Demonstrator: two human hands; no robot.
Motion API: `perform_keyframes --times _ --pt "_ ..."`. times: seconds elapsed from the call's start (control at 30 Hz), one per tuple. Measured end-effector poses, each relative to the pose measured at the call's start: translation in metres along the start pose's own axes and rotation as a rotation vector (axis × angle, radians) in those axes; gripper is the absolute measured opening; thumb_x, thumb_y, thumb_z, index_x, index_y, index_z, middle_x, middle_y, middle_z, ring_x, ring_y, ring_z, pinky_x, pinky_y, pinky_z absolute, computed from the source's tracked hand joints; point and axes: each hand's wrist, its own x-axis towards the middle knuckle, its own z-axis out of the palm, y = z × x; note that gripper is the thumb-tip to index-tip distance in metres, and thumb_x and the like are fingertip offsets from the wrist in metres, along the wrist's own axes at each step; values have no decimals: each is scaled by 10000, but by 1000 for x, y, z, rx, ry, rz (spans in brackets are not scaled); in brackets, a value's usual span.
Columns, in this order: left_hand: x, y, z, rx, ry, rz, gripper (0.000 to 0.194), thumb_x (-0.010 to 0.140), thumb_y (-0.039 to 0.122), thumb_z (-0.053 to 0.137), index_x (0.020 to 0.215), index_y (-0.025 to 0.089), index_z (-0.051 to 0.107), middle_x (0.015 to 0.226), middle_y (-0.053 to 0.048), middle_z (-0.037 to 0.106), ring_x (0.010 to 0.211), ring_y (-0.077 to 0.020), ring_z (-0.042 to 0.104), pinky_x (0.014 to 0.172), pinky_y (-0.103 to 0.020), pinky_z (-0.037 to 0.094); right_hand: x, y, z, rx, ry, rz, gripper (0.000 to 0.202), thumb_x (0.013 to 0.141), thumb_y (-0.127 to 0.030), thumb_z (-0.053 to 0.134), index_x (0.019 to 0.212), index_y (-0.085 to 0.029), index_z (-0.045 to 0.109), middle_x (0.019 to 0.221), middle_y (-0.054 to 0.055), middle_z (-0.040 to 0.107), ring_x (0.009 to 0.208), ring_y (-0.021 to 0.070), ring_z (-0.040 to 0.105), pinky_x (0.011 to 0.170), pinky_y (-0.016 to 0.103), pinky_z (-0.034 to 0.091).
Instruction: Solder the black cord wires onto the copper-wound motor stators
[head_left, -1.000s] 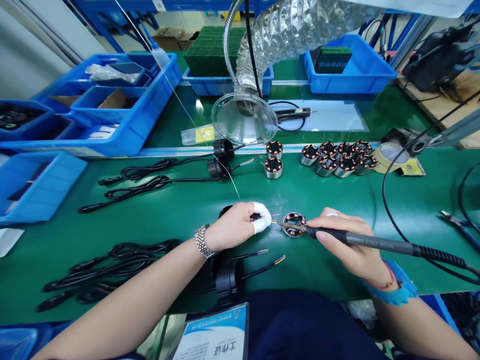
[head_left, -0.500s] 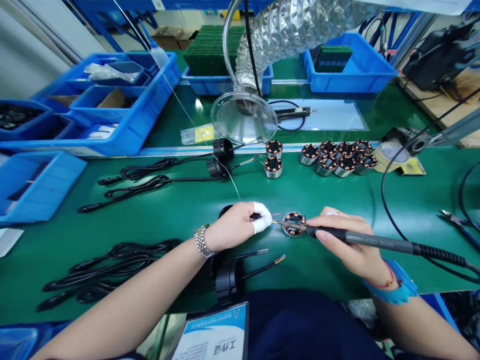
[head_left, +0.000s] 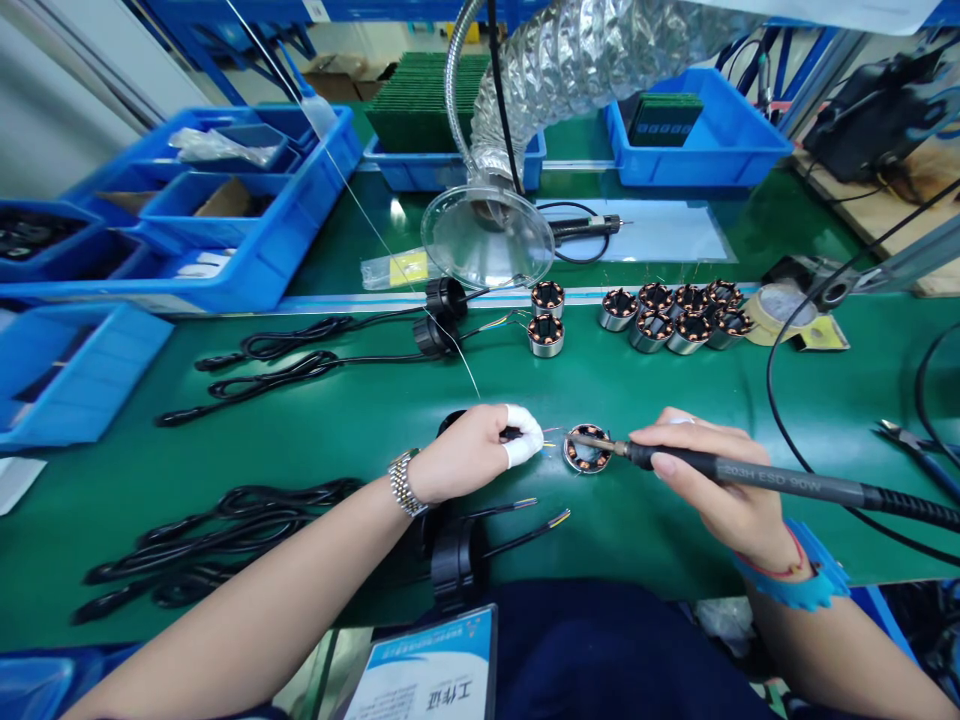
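Evidently close together on the green worktop [head_left: 360, 430], a left hand [head_left: 461, 455] with white-covered fingertips pinches a black cable [head_left: 512, 433] while a right hand [head_left: 724, 490] grips a grey-and-black soldering iron [head_left: 787, 483]. Between the hands sits a round metal ring with copper coils [head_left: 596, 463]. Thin coloured wires [head_left: 550, 445] point right toward its left rim, and the iron's slim tip reaches leftward over its far side.

Green bench [head_left: 345, 420]: spread with blue bins [head_left: 705, 166] — and black cables [head_left: 289, 370]
Copper-wound rings [head_left: 689, 345]: mostly grouped
Pliers [head_left: 932, 462]: laid — at right
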Motion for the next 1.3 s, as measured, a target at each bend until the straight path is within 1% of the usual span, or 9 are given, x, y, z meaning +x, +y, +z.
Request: perform_keyframes --times 0.23,0.33,0.63,0.9,1.0,1.1,1.17,1.23,1.3 --pt "0 2 1 -13 1 -11 151 738 280 524 720 144 589 675 16 561 585 -87 464 559 -199 375 -2 2 1 -23 55 -29 264 757 -109 554 984 -223 627 821 25 636 699 138 535 631 299 424" --pt "-1 2 1 -24 -2 -15 168 747 297 517 722 145 585 651 20 551 559 -82 453 545 -197 376 -2 1 2 -60 80 -39 275 756 -114 556 1000 -224 620 803 23 629 703 142 542 626 296 429" --pt "-2 3 1 -30 4 -13 145 740 274 520 710 147 584 667 19 563 562 -81 462 534 -187 382 -1 -3 6 -305 145 -118 291 759 -158 577 1038 -239 589 881 19 661 816 157 595 672 272 481" --pt "-1 3 1 -37 7 -8 136 733 263 522 710 147 588 677 17 564 569 -83 464 531 -184 385 -4 0 11 -293 181 -121 341 765 -151 575 1087 -259 554 1001 10 643 831 136 623 713 244 506" --pt "-1 4 1 -33 3 -13 135 735 262 517 711 149 587 674 20 559 556 -77 454 525 -182 384 -5 2 13 -253 170 -111 340 773 -143 561 1098 -245 545 960 20 649 776 130 628 689 244 506" --pt "-2 5 1 -20 6 -14 140 736 269 515 705 152 585 663 24 556 545 -76 451 532 -187 390 -5 2 16 -217 177 -89 296 785 -150 547 1069 -233 553 813 3 653 640 106 610 626 230 497" --pt "-2 5 1 -12 13 -12 147 733 278 518 698 152 585 656 25 555 542 -79 452 532 -192 390 -5 1 19 -224 188 -75 250 788 -156 545 1026 -231 560 720 -16 631 587 96 588 596 218 485" --pt "-2 6 1 -10 16 -7 154 732 286 521 693 152 586 652 23 556 544 -83 454 534 -196 390 -4 1 23 -252 188 -73 206 787 -154 547 977 -232 560 711 -20 617 595 94 580 593 210 475" --pt "-2 6 1 -9 16 -6 156 732 287 520 694 151 587 650 22 556 548 -86 456 540 -200 388 -3 2 28 -285 186 -85 190 773 -153 564 944 -236 550 769 -11 618 650 101 583 617 212 471"
